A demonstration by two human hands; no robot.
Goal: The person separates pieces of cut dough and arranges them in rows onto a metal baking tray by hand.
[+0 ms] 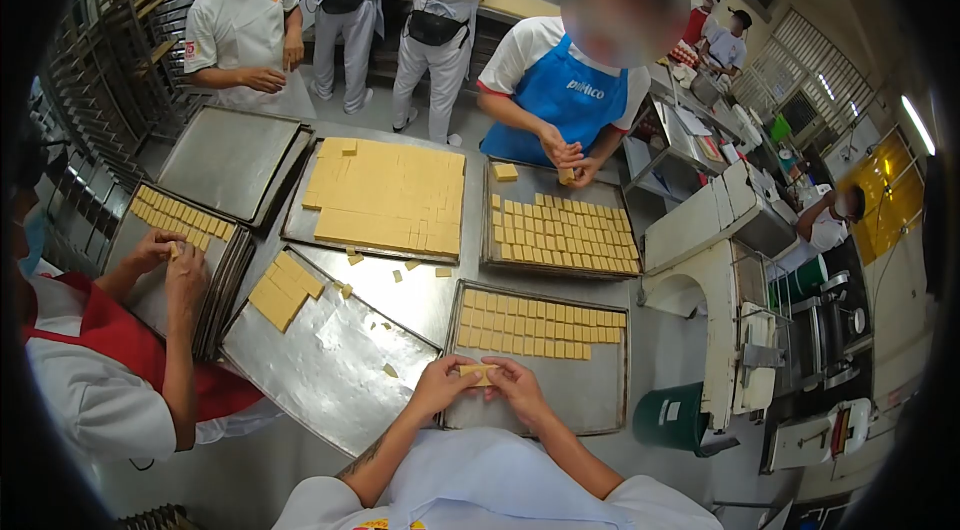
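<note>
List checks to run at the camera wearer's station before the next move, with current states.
1. Left hand on the yellow piece: ok.
2. Right hand on the same piece: ok.
3. Bare room on the near tray: ok, on the wearer's side.
4. Rows of pieces in line: ok; nearest row ends short at right.
5. Metal sheet free of scraps: not ok.
6. Held piece's underside intact: cannot tell, hidden.

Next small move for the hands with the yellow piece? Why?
Probably set the yellow piece down at the right end of the nearest row on the tray. The left hand and right hand hold it between their fingertips in front of that row, which stops short of the row behind it, leaving bare metal there.
</note>
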